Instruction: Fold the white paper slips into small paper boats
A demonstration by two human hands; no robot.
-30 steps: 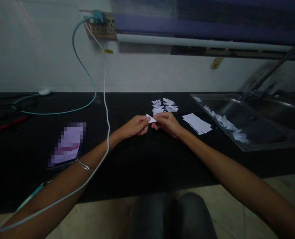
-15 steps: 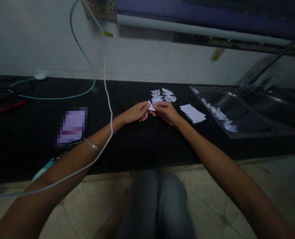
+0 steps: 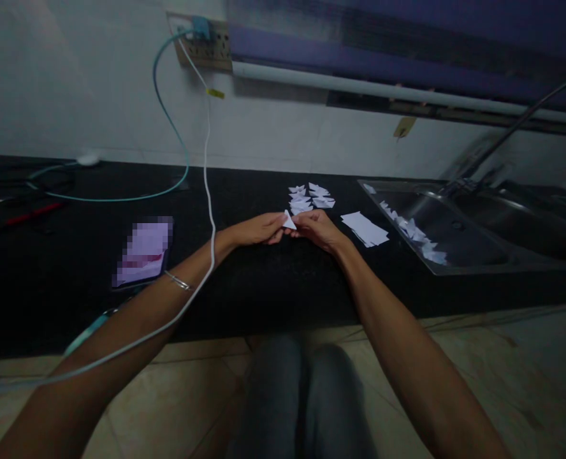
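Between my two hands is a small piece of folded white paper (image 3: 289, 220), showing as a pointed triangle. My left hand (image 3: 266, 229) pinches its left side with closed fingers. On the other side, my right hand (image 3: 315, 227) grips it between thumb and fingers. The hands are close together, just above the black countertop. Right behind them stand several small folded paper boats (image 3: 301, 203) in two columns. A stack of white paper sheets (image 3: 365, 229) lies to the right of my right hand.
More folded paper boats (image 3: 414, 234) line the left rim of a steel double sink (image 3: 484, 255) at right. A phone (image 3: 144, 248) lies on the black countertop (image 3: 273, 293) at left. A white cable (image 3: 210, 210) hangs across my left forearm; a teal cable (image 3: 120, 199) curls behind.
The view has tilted up a little, so the scene sits lower and the wall socket shows more. Both hands keep hold of the folded paper, which is turned slightly.
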